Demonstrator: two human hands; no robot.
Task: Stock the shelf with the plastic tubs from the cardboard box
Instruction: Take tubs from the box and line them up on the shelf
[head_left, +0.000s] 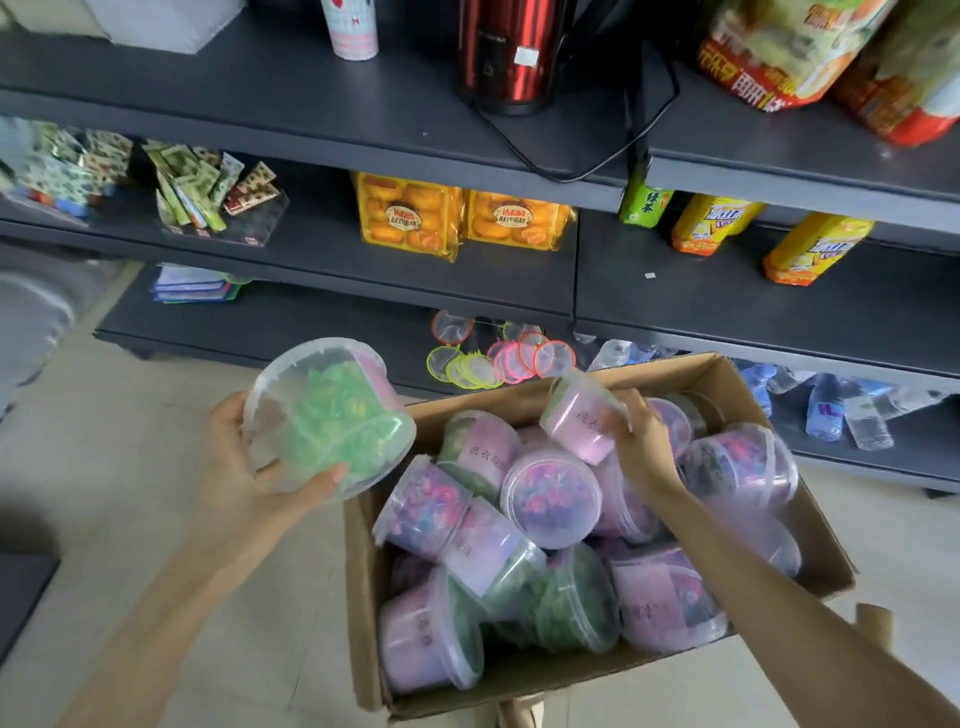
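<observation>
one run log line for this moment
left hand: holds green-filled tub left of cardboard box | right hand: grips pink tub over box | box: many tubs inside

dark shelf (322, 247) carries cake packs (410, 218), bottles (711, 223), kettle (506, 52).

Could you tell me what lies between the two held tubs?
In the head view, only the cardboard box's far rim crosses the gap between the green tub and the pink tub.

The red kettle (506, 52) is cut off by the top edge. Writing on the pink tub (576, 415) cannot be read. Contents of the green tub (332, 421) cannot be identified. The bottom of the cardboard box (519, 688) is hidden by tubs (550, 491).
</observation>
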